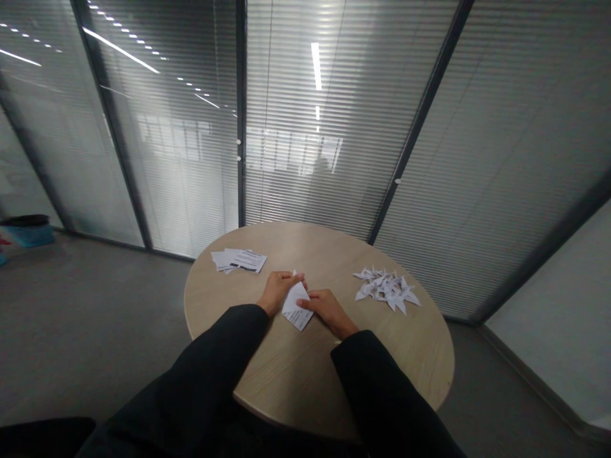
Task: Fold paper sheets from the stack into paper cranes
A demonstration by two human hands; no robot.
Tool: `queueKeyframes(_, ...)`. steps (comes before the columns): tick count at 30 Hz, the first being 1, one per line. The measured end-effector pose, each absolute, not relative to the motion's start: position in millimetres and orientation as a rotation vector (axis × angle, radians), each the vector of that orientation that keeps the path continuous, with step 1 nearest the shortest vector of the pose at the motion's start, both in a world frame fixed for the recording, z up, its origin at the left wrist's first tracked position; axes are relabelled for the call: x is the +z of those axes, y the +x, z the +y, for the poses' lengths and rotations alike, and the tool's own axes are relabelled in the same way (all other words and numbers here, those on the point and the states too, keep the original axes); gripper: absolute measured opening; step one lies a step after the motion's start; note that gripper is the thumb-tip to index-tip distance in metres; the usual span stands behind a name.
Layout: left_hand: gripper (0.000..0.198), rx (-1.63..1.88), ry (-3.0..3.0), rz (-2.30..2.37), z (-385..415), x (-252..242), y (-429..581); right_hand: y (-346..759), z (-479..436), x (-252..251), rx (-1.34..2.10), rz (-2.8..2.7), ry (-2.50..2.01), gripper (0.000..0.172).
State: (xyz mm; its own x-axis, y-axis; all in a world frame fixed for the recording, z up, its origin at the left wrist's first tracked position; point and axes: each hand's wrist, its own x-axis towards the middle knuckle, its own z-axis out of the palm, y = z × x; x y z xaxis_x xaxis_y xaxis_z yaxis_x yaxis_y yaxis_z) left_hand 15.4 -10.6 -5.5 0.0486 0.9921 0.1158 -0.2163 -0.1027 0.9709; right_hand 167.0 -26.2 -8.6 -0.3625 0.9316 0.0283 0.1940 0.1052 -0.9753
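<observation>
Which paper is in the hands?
The folded printed sheet pinched between the left hand and right hand; the flat sheets and paper cranes lie on the table.

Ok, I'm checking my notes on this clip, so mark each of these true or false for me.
1. The left hand and right hand both touch a folded printed sheet. True.
2. Folded paper cranes lie in a heap to the right of the hands. True.
3. The stack of printed sheets is on the floor. False: it lies on the table, towards the far left of the top.
4. The table top is square. False: it is round.
</observation>
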Motion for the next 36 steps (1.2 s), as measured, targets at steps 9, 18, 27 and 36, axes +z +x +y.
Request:
queueKeyframes(9, 0.035, 1.239, 1.207, 1.028, -11, -4, 15, 168, -21, -13, 1.227, -1.696, -1.141, 0.035)
queueKeyframes(18, 0.038, 1.258, 1.242, 1.002, -7, -8, 14, 167, -22, -13, 1.220, -1.667, -1.147, 0.038)
queueKeyframes(27, 0.038, 1.289, 1.175, 0.887, -10, -4, 14, 167, -19, -18, 1.197, -1.622, -1.174, 0.038)
queueKeyframes(36, 0.031, 1.286, 1.281, 1.009, -5, -9, 13, 165, -16, -16, 1.074, -1.508, -1.058, 0.035)
